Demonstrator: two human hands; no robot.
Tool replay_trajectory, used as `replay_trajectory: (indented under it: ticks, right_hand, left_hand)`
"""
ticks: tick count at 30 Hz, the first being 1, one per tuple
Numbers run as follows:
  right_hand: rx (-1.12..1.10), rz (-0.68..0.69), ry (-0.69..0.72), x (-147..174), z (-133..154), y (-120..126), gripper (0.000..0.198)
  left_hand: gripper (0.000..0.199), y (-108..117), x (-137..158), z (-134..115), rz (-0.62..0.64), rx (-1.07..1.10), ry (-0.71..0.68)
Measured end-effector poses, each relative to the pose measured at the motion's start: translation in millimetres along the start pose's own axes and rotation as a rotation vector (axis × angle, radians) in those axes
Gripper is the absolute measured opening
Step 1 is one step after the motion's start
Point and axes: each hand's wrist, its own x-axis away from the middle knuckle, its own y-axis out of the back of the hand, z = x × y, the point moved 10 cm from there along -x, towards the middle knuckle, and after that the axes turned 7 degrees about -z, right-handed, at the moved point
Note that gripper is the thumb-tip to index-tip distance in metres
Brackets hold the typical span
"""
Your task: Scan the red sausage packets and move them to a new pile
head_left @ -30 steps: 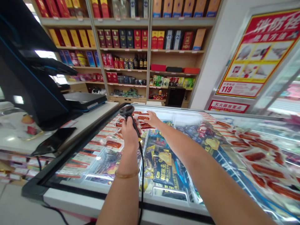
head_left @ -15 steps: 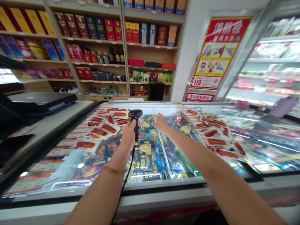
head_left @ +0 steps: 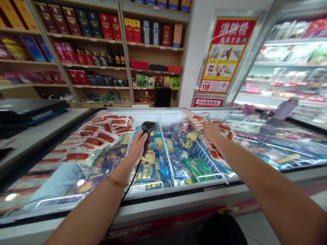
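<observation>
My left hand (head_left: 139, 144) is closed around the handle of a black barcode scanner (head_left: 149, 126), held upright above the open part of a chest freezer (head_left: 158, 200). Its cord runs down beside my forearm. Out to the right, my right hand (head_left: 212, 131) is over a group of packed sausages (head_left: 216, 154) on the freezer top; its fingers are hidden from me, so any hold on a pack does not show. More packed sausages (head_left: 104, 136) lie at the left. Below the scanner, bagged frozen goods (head_left: 146, 172) fill the wire baskets (head_left: 166, 154).
A flat dark device (head_left: 33, 110) rests on the counter (head_left: 51, 127) at left. Shelves (head_left: 89, 41) with boxes and bottles stand behind the freezer. A red fire-hydrant sign (head_left: 227, 56) hangs on the wall, and a lit display cooler (head_left: 288, 68) is at right.
My right hand has moved right, from above the open baskets to the sausage packs on the right. The left hand still holds the scanner. The view has shifted slightly right.
</observation>
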Motion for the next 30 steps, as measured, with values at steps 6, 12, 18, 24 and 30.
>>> replay_trajectory:
  ticks: [6, 12, 18, 24, 30]
  right_hand:
    - [0.055, -0.013, 0.106, 4.4, 89.5, -14.5, 0.019]
    - [-0.281, -0.087, 0.259, 25.8, 184.4, -18.6, 0.021]
    - [-0.277, -0.217, 0.105, 34.4, 152.2, -18.1, 0.046]
    - [-0.273, 0.038, 0.030, 28.2, 138.6, -51.1, 0.049]
    - [-0.249, -0.013, 0.010, 24.8, 136.8, -48.3, 0.039]
  left_hand:
    - [0.033, 3.5, 2.4, -5.6, -0.017, -0.044, -0.009]
    - [0.033, 2.1, 2.3, -1.5, 0.005, -0.063, -0.012]
    - [0.036, -8.3, 7.6, 1.1, 0.062, -0.088, -0.012]
    - [0.039, -15.6, 9.3, 7.2, 0.136, -0.100, 0.000]
    - [0.039, -14.7, 8.2, 10.1, 0.134, -0.102, 0.025]
